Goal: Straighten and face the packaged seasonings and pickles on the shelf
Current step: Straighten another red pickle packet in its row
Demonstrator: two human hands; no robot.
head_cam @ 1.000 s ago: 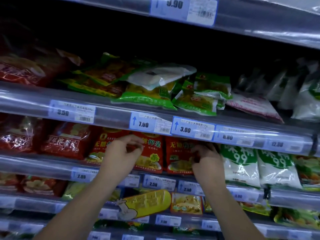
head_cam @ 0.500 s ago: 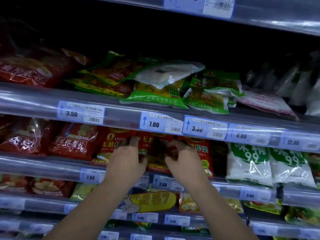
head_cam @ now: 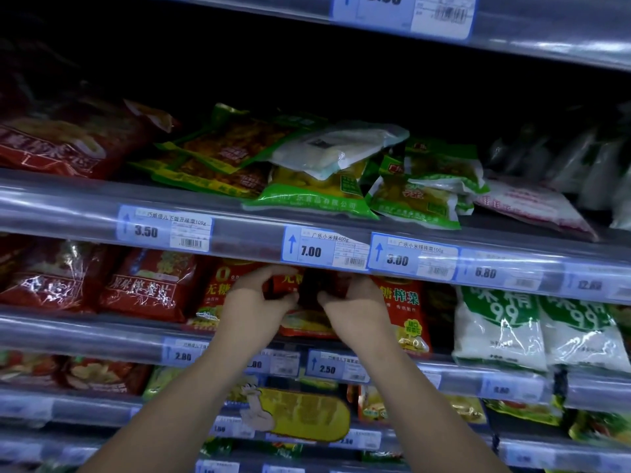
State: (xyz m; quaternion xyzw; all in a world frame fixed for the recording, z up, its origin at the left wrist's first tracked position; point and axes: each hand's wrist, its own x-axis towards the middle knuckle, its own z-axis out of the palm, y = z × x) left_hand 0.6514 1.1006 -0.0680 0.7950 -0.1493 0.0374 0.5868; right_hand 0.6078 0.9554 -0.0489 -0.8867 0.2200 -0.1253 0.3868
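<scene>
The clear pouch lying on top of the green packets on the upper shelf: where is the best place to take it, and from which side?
Probably its front edge, from the aisle side. The clear pouch lies flat and tilted on the green packets, with that edge overhanging toward the aisle, so a hand can pinch it there without disturbing the pile.

Dim, bluish light, black shadow deep in the upper shelf [head_cam: 341, 80], glare on shelf rails [head_cam: 85, 216], soft blurred edges.
</scene>
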